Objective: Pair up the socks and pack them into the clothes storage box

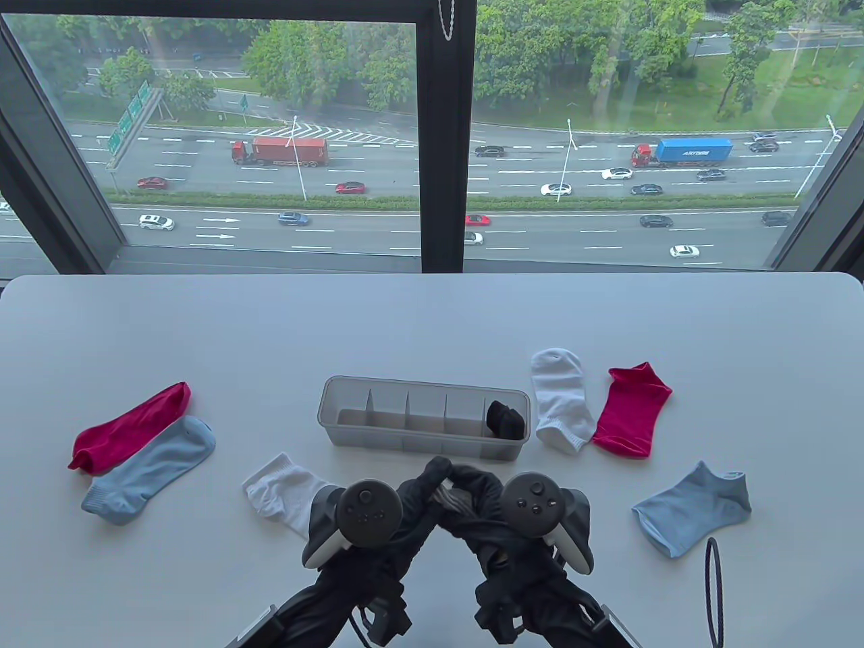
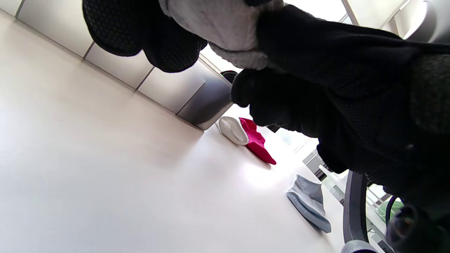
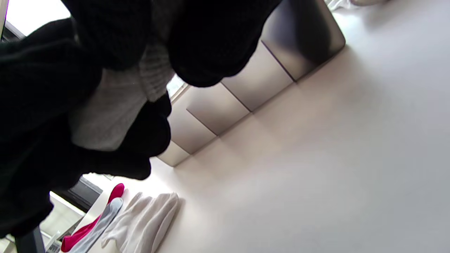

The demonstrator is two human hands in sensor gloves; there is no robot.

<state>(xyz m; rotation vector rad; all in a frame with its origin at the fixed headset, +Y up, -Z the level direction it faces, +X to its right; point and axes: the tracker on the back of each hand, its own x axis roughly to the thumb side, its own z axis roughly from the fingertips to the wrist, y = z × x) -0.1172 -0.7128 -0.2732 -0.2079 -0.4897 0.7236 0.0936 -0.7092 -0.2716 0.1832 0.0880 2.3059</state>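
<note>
Both hands meet just in front of the clear storage box (image 1: pixel 418 445) and grip a grey sock bundle (image 1: pixel 453 501) between them. My left hand (image 1: pixel 425 482) holds it from the left and my right hand (image 1: pixel 476 486) from the right. The wrist views show the grey sock bundle (image 2: pixel 225 31) (image 3: pixel 112 105) pinched in curled gloved fingers above the table. A rolled black pair (image 1: pixel 506 418) sits in the box's rightmost compartment. Loose socks lie around: red (image 1: pixel 131 425) and light blue (image 1: pixel 152 469) at left, white (image 1: pixel 283 493) by my left hand, white (image 1: pixel 560 398), red (image 1: pixel 631 408) and light blue (image 1: pixel 695 506) at right.
The box has several divided compartments, and those left of the black pair hold nothing. A dark cable loop (image 1: pixel 713 587) hangs over the table's front right. A large window stands behind the table's far edge.
</note>
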